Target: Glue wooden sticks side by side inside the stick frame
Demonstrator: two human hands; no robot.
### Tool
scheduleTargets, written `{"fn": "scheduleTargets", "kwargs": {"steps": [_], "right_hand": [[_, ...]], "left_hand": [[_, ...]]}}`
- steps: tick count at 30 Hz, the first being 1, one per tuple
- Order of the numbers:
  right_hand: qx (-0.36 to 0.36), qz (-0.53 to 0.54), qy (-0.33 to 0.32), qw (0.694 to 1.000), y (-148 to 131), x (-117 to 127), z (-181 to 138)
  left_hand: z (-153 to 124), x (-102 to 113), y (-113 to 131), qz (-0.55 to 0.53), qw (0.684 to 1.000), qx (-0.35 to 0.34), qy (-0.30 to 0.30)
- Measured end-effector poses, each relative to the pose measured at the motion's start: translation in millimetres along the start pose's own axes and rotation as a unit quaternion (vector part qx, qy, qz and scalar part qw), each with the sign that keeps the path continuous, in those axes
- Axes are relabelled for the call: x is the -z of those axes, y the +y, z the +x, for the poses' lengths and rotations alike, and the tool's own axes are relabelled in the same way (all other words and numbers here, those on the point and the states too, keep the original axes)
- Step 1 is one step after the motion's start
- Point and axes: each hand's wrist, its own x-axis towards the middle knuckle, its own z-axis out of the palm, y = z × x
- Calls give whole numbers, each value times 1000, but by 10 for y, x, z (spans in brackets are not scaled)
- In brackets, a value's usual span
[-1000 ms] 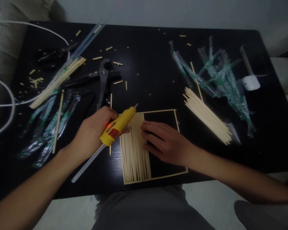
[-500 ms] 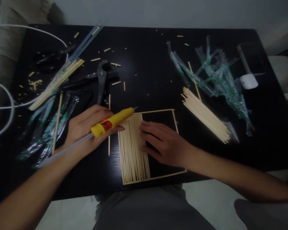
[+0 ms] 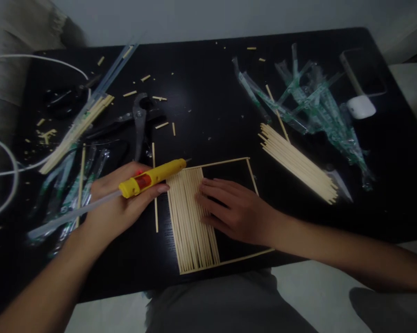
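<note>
My left hand (image 3: 120,194) is wrapped round a yellow hot glue gun (image 3: 152,177), whose nozzle points right, over the top left of a stick frame. A long, clear glue stick (image 3: 73,213) trails from its rear. Thin wooden sticks lie side by side as a panel (image 3: 193,222), filling the left part of the rectangular frame (image 3: 225,162); black table shows through the right part. My right hand (image 3: 238,210) lies with fingers stretched out, the fingertips touching the panel's right edge. One loose stick (image 3: 155,194) lies just left of the panel, partly behind the glue gun.
Pincers (image 3: 139,118) and dark-handled scissors (image 3: 64,97) lie at the left among stick offcuts and a stick bundle (image 3: 76,134). At the right are another stick bundle (image 3: 298,164), a blade (image 3: 340,182), plastic wrappers (image 3: 319,101), a phone (image 3: 364,71) and a white case (image 3: 361,107).
My left hand and the glue gun have shifted slightly left relative to the panel. My right fingertips have slid a little left onto the sticks. The camera view has tilted slightly.
</note>
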Motion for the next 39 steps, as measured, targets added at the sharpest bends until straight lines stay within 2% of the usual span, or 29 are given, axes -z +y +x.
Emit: {"fn": "scheduleTargets", "kwargs": {"steps": [13,28,39], "right_hand": [[19,-70,3,997,-55,-57,16],[10,-58,11,998,-54,-71,15],[5,-53,7,999,-63,-76,5]], "left_hand": [[30,-20,44,6,1000,-7,-6],[44,-59,46,-45,999,3,-26],[98,-103,110,-7,999,-26,-39]]}}
